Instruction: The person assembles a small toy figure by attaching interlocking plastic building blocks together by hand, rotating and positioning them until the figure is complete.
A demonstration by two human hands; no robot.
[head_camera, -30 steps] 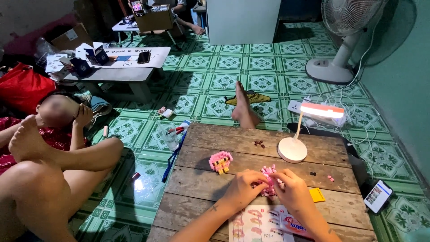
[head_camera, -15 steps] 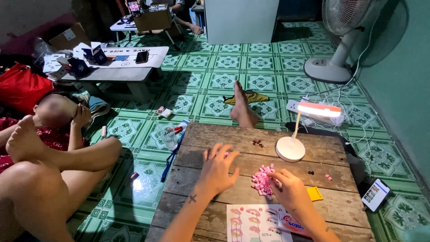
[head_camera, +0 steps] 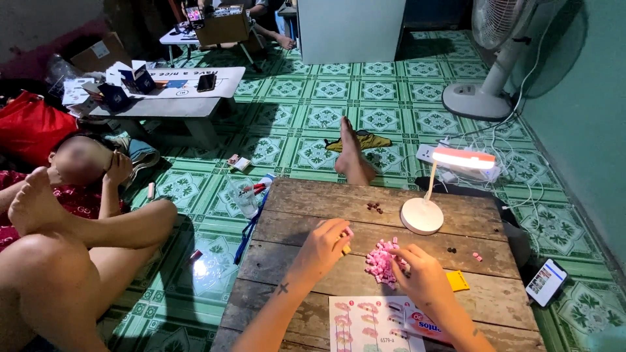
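Two hands are working on a low wooden table [head_camera: 313, 202]. The left hand [head_camera: 324, 249] is curling nearly closed and is pinching a small pink block piece [head_camera: 348, 233] at its fingertips. The right hand [head_camera: 420, 277] is half open, and its fingers are touching the pile of pink blocks [head_camera: 380, 262]. The pile is sitting just in front of the white lamp base [head_camera: 422, 216], nearer the person. The pile is a round heap, so it is not pointing any way. The instruction sheet [head_camera: 365, 324] is lying by the near table edge, well in front of the lamp base. Its long side is running across the table. A yellow piece [head_camera: 457, 281] is lying just right of the right hand. Bare wood is showing left of the lamp base, out to the table's far edge. A few dark bits [head_camera: 374, 208] are lying just left of the lamp base.
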